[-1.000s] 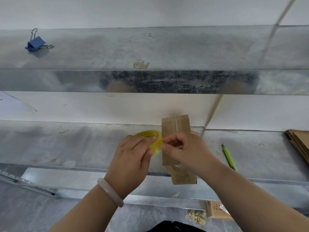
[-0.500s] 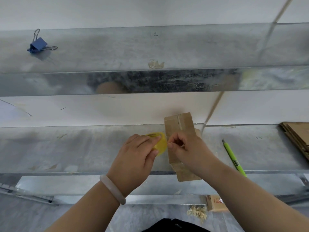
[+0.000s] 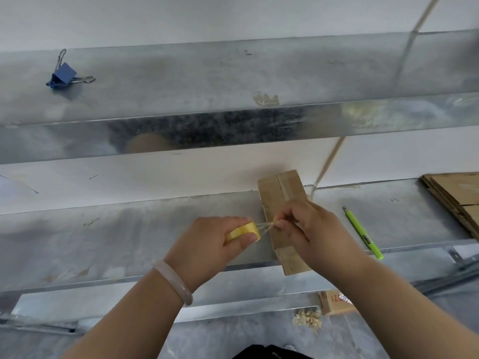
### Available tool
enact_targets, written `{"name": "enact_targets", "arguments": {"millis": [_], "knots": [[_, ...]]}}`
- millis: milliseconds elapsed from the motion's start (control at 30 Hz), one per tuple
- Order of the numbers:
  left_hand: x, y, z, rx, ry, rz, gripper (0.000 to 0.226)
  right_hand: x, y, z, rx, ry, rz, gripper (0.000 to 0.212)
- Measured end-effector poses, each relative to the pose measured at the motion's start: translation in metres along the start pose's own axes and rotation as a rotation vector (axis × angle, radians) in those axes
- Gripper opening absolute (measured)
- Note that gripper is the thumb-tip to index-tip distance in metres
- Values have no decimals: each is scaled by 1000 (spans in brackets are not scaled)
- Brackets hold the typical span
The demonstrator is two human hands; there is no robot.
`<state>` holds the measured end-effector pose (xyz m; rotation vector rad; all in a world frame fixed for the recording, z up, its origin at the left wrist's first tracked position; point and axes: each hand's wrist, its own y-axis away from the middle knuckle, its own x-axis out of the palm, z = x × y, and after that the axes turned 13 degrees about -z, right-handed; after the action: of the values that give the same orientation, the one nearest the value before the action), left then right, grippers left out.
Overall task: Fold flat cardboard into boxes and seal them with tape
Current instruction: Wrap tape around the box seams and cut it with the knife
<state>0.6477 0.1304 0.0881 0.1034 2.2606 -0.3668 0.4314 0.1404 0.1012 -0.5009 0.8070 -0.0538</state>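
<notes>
A small folded cardboard box (image 3: 281,193) lies on the metal shelf (image 3: 129,229), its top seam running lengthwise. My left hand (image 3: 210,244) grips a yellow roll of tape (image 3: 243,231) just left of the box. My right hand (image 3: 308,229) pinches the free end of the tape, and a short clear strip (image 3: 265,226) stretches between roll and fingers above the box. The right hand covers the middle of the box.
A green utility knife (image 3: 363,233) lies right of the box. Flat cardboard sheets (image 3: 458,195) are stacked at the far right. A blue binder clip (image 3: 63,75) sits on the upper ledge. Below the shelf are a small printed box (image 3: 334,303) and scraps (image 3: 307,321).
My left hand has drawn the roll leftward away from my right hand, so a short strip of tape now spans between them. The roll has turned edge-on.
</notes>
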Motion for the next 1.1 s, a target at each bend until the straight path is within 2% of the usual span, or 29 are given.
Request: {"name": "enact_targets", "arguments": {"millis": [133, 233, 300, 367, 433, 500, 567, 700, 800, 967, 1100], "knots": [[-4, -1, 12, -84, 40, 72, 58, 5, 10, 10, 43, 3, -26, 12], [-6, 1, 22, -119, 300, 165, 46, 6, 18, 13, 201, -58, -101, 18], [-10, 7, 26, -119, 482, 181, 33, 4, 21, 15, 364, -181, -128, 19], [-13, 11, 24, -124, 550, 162, 19, 3, 25, 18, 486, -323, -59, 11], [-13, 14, 19, -121, 536, 122, 20, 2, 26, 20, 623, -536, 9, 3], [-11, 15, 17, -118, 493, 91, 24, -1, 26, 20, 781, -770, 10, 7], [-9, 16, 13, -108, 459, 91, 20, -6, 23, 19, 906, -893, 9, 7], [-4, 18, 0, -77, 344, 90, 22, -16, 19, 14, 965, -764, 145, 26], [1, 17, -12, -60, 267, 70, 16, -23, 15, 14, 962, -661, 222, 19], [4, 19, -24, -25, 190, 59, 18, -32, 12, 8, 719, -272, 318, 4], [13, 25, -29, 70, 44, 65, 35, -38, 12, 2, 584, -41, 340, 11]]}}
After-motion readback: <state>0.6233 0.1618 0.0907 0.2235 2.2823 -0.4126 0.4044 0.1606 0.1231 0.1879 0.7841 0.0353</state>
